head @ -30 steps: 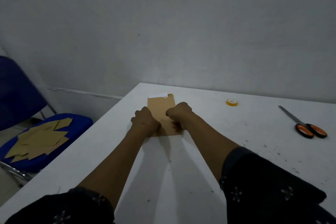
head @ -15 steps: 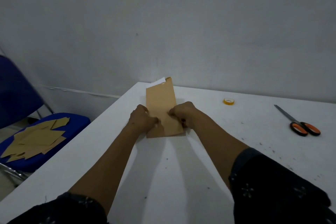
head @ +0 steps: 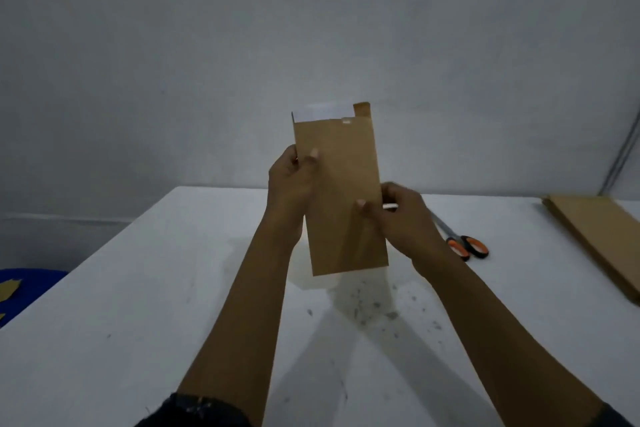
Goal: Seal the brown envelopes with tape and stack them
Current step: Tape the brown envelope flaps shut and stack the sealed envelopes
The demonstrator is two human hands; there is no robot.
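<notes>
Brown envelope (head: 341,198) held upright above white table (head: 145,305), pinched by left hand (head: 291,184) and right hand (head: 401,218) at its sides, white sheet (head: 322,113) sticking out top, no readable writing.

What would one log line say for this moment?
left hand: grips envelope | right hand: grips envelope | envelope: upright, above table | scissors: on table

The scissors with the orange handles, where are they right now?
In the head view the scissors lie flat on the white table, on the right side, just beyond the right hand and left of the stack of brown cardboard.
</notes>
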